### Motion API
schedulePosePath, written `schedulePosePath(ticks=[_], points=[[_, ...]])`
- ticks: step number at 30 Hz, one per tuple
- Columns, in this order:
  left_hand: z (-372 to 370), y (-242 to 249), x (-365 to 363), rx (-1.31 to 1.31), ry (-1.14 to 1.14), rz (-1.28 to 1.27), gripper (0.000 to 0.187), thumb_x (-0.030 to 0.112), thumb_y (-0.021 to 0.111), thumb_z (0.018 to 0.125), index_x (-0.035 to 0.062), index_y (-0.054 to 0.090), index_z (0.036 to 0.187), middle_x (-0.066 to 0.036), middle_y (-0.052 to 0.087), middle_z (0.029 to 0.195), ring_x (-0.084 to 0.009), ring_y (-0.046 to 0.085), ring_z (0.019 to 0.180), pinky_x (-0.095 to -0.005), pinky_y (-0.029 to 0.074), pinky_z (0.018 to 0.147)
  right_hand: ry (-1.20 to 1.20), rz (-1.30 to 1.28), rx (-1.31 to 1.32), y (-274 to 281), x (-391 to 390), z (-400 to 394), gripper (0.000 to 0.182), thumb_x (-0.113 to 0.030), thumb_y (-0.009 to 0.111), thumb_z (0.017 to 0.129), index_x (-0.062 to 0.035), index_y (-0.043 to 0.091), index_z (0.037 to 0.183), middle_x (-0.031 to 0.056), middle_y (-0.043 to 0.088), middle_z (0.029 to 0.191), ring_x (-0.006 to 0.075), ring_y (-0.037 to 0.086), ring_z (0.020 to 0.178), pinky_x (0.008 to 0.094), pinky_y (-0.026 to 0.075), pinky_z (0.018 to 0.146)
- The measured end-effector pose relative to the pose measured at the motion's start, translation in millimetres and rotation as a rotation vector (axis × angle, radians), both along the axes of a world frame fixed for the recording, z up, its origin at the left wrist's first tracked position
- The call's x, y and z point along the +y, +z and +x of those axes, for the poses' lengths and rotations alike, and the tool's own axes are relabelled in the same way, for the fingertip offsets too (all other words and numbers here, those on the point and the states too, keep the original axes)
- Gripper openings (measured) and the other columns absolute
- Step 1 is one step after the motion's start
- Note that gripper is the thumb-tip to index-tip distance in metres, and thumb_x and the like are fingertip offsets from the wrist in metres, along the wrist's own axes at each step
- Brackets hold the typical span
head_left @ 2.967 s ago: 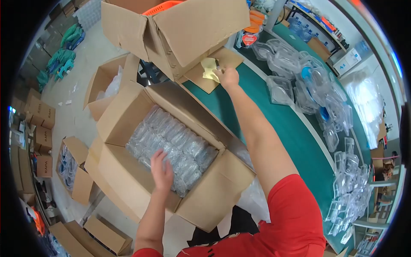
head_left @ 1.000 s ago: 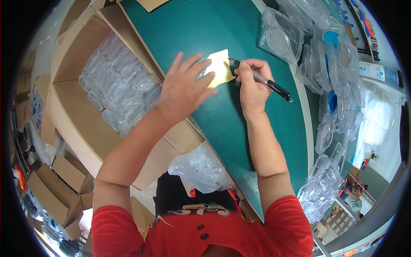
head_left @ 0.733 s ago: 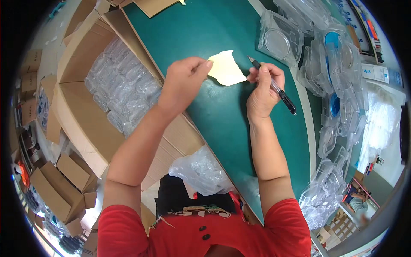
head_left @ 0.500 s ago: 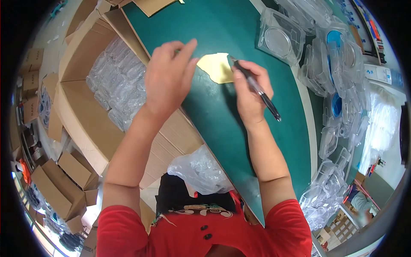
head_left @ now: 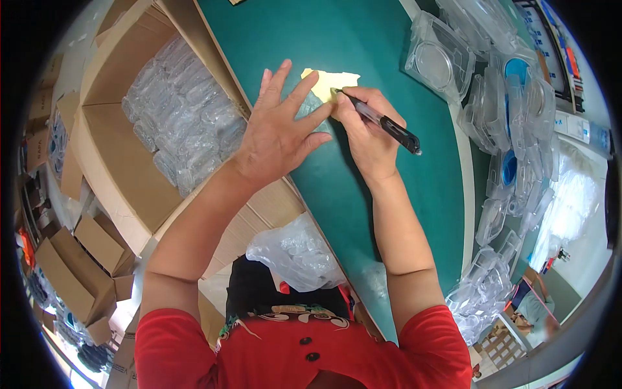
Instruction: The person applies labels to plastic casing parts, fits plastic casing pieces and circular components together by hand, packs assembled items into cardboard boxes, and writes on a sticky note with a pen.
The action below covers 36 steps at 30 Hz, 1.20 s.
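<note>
A torn piece of yellow paper [head_left: 330,82] lies on the green table [head_left: 414,201]. My left hand [head_left: 278,133] is spread with fingers apart, its fingertips at the paper's left and lower edge, and it holds nothing. Between the fingers of my right hand [head_left: 374,133] is a black and clear pen [head_left: 382,120], its tip on or just over the paper. The heel of my right hand is low over the table, right of the paper.
On the left stands an open cardboard box [head_left: 123,175] of wrapped clear packages [head_left: 188,110]. A plastic bag [head_left: 298,253] sits near my body. Clear plastic cases [head_left: 437,61] line the right side. Another person [head_left: 534,308] is at the lower right.
My left hand has spread its fingers and come to the paper's edge. My right hand has brought the pen tip left onto or over the paper. The view has shifted slightly.
</note>
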<state>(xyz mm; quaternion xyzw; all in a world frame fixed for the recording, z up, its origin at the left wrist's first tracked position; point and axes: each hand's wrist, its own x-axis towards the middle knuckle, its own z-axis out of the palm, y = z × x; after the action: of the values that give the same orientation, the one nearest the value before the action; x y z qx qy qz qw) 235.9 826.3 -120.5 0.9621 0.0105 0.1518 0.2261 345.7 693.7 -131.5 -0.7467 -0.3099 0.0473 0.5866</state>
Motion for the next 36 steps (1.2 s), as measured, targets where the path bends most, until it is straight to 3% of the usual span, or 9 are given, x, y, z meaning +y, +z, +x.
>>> schedulePosePath(ticks=[5,9,12,17,20,23,29,32,36], points=[[0.2,-1.5,-1.9,-0.013,0.014,0.001,0.043,0.034,0.066,0.081,0.0159,0.062,0.120,-0.014,0.039,0.142,-0.0496,0.028,0.131,-0.0656,0.022,0.105,-0.008,-0.014,-0.105,2.5,-1.3,-0.2,0.008,-0.002,0.066,0.083,0.0047,0.064,0.087,0.0070,0.064,0.077,0.0090,0.057,0.066,0.0225,0.048,0.061],[1.1,-1.2,-2.7,-0.010,0.023,0.004,0.043,0.034,0.067,0.081,0.0166,0.062,0.120,-0.014,0.040,0.142,-0.0496,0.028,0.131,-0.0658,0.022,0.105,0.007,-0.008,-0.035,2.7,-2.7,-2.3,0.006,-0.001,0.066,0.082,0.0041,0.064,0.085,0.0066,0.064,0.075,0.0083,0.057,0.066,0.0225,0.047,0.059],[2.2,-1.7,-2.8,-0.074,0.027,0.043,0.042,0.033,0.073,0.074,0.0148,0.063,0.111,-0.017,0.046,0.133,-0.0517,0.033,0.125,-0.0666,0.030,0.101,-0.019,-0.026,-0.066,5.6,-2.1,-3.8,0.006,-0.001,0.066,0.082,0.0035,0.064,0.085,0.0060,0.064,0.074,0.0078,0.056,0.065,0.0224,0.046,0.058],[0.8,-3.0,-1.7,-0.025,0.020,0.016,0.043,0.034,0.067,0.080,0.0176,0.062,0.120,-0.013,0.041,0.141,-0.0496,0.029,0.131,-0.0661,0.023,0.104,-0.075,0.040,-0.022,5.6,-0.6,-3.8,0.005,-0.002,0.065,0.083,0.0027,0.063,0.084,0.0048,0.063,0.073,0.0074,0.054,0.064,0.0218,0.045,0.058],[0.3,-4.1,-2.4,-0.028,0.023,0.017,0.043,0.034,0.068,0.080,0.0179,0.063,0.119,-0.013,0.041,0.141,-0.0495,0.029,0.130,-0.0663,0.023,0.104,-0.103,0.024,-0.031,2.0,-1.2,-0.8,0.007,-0.002,0.068,0.076,0.0008,0.064,0.080,0.0105,0.064,0.070,0.0158,0.059,0.059,0.0264,0.048,0.056],[0.4,-3.7,-2.1,-0.026,0.024,0.018,0.042,0.034,0.068,0.080,0.0181,0.063,0.119,-0.013,0.041,0.141,-0.0492,0.029,0.130,-0.0664,0.023,0.104,-0.075,-0.034,-0.104,2.7,-4.1,-2.4,0.006,-0.002,0.065,0.083,0.0024,0.063,0.084,0.0035,0.062,0.073,0.0068,0.052,0.064,0.0215,0.044,0.059],[0.5,-2.3,-2.9,-0.024,0.027,0.011,0.043,0.035,0.068,0.080,0.0189,0.063,0.120,-0.013,0.041,0.140,-0.0488,0.030,0.130,-0.0662,0.022,0.104,-0.123,0.028,-0.041,4.3,-2.7,-3.5,0.005,-0.003,0.064,0.084,0.0022,0.063,0.082,0.0039,0.062,0.074,0.0069,0.053,0.066,0.0216,0.044,0.059],[1.1,-2.5,-2.8,-0.024,0.031,0.014,0.043,0.035,0.068,0.080,0.0193,0.063,0.120,-0.014,0.042,0.140,-0.0487,0.030,0.130,-0.0661,0.022,0.104,-0.218,0.067,0.009,6.4,-0.9,-0.3,0.005,-0.003,0.067,0.078,0.0005,0.064,0.080,0.0079,0.063,0.070,0.0127,0.056,0.059,0.0248,0.047,0.057],[0.6,-3.5,-2.9,-0.029,0.031,0.015,0.043,0.035,0.068,0.080,0.0195,0.063,0.120,-0.014,0.042,0.140,-0.0485,0.030,0.130,-0.0657,0.023,0.104,-0.170,0.035,-0.024,0.9,-1.0,1.3,0.005,-0.003,0.067,0.079,0.0008,0.063,0.080,0.0068,0.063,0.070,0.0112,0.056,0.059,0.0243,0.046,0.057]])
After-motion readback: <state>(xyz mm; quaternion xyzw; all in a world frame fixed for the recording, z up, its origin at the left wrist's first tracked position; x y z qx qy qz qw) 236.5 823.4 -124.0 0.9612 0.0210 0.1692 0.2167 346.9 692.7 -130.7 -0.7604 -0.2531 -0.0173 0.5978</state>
